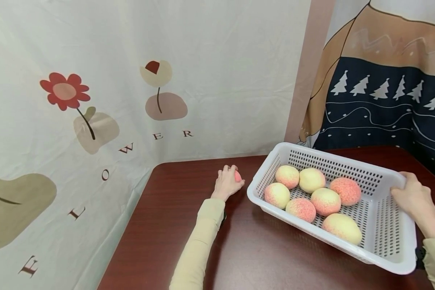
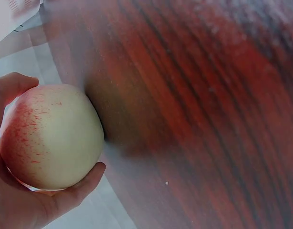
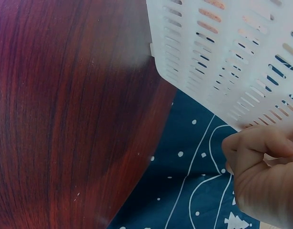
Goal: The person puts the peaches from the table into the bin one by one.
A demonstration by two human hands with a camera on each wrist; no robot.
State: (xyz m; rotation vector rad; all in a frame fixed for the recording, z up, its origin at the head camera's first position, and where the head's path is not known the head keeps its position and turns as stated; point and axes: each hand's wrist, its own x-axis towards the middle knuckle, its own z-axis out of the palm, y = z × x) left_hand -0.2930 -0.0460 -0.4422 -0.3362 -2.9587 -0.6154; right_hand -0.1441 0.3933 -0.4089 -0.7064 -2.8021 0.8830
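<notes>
My left hand [image 1: 227, 183] grips a peach [image 2: 55, 136] near the far edge of the table. In the left wrist view the peach is pale cream with a red-speckled side, held between thumb and fingers against the wood surface. My right hand [image 1: 417, 199] grips the right end rim of a white perforated plastic basket [image 1: 388, 225], its fingers curled over the edge. Inside the basket lie several peaches, among them a red one [image 1: 345, 191] and a pale yellow one [image 1: 342, 228]. From the right wrist, the slotted basket wall shows above the curled fingers [image 3: 260, 148].
The dark reddish wooden table [image 1: 174, 225] carries the basket on its right half. Behind it hangs a light curtain [image 1: 221, 80] with printed flowers and letters. At the right is a dark blue cloth [image 1: 369, 108] with white trees.
</notes>
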